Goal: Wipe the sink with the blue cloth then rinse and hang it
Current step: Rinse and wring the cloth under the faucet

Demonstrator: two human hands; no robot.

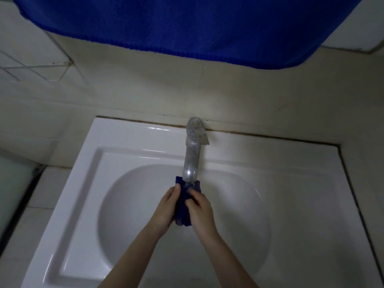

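A small dark blue cloth [182, 206] is bunched between my two hands, directly under the spout of the metal tap [192, 154]. My left hand [166, 208] grips its left side with the thumb on top. My right hand [200, 208] grips its right side, fingers curled into the fabric. Both hands hover over the round bowl of the white sink [259, 204]. Whether water runs from the tap cannot be told.
A large blue towel [187, 23] hangs across the top of the view above the sink. The tap's flat lever [202, 139] points right. Beige tiled wall [145, 90] stands behind; tiled ledges flank the sink on both sides.
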